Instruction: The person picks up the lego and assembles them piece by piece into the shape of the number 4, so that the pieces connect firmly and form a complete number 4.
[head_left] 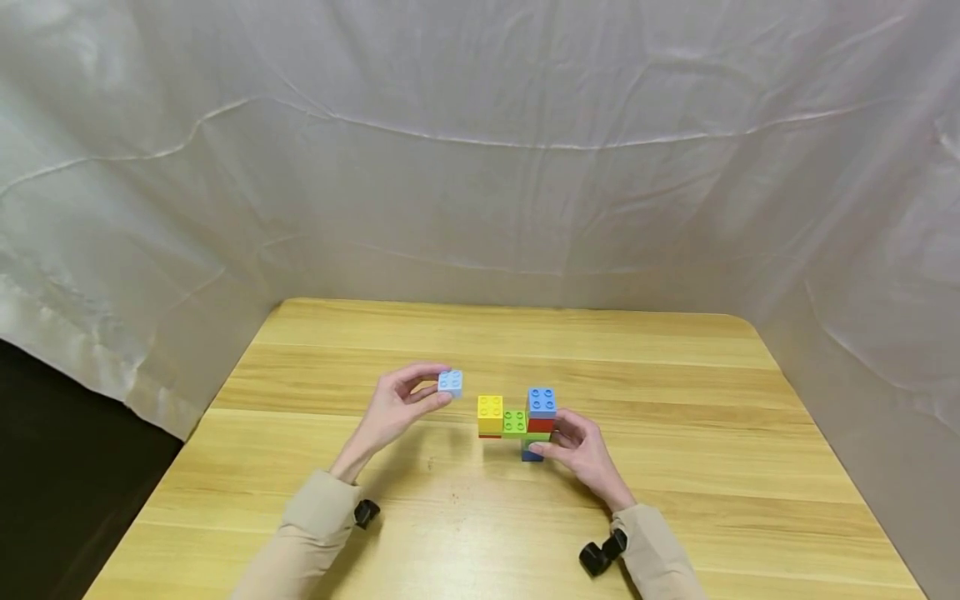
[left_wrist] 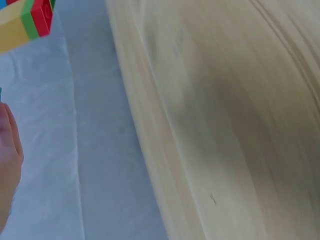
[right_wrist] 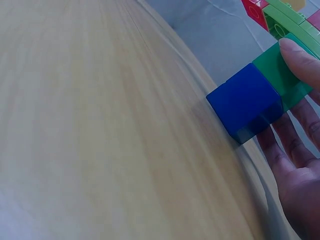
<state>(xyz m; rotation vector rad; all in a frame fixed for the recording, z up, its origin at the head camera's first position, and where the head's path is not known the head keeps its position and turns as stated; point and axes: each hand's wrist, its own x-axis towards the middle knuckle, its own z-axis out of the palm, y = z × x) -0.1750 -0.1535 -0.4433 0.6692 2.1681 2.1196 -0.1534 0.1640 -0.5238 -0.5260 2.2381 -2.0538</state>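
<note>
My left hand point(head_left: 390, 410) pinches a light blue brick point(head_left: 450, 384) between thumb and fingers, left of a built brick structure and apart from it. My right hand point(head_left: 588, 460) grips that structure low on its right side. A blue brick point(head_left: 542, 403) tops its right column, over a red brick point(head_left: 540, 426). A yellow brick point(head_left: 491, 410) tops the left end, and a light green brick point(head_left: 514, 423) lies between. In the right wrist view, my thumb presses a green brick point(right_wrist: 280, 70) above the dark blue bottom brick point(right_wrist: 245, 102). Whether that bottom touches the table, I cannot tell.
The wooden table point(head_left: 675, 367) extends around both hands. A pale grey sheet point(head_left: 480, 192) hangs behind it and along the sides. Black strap pieces sit at the left cuff point(head_left: 322, 504) and the right cuff point(head_left: 647, 529). A dark area lies beyond the left edge.
</note>
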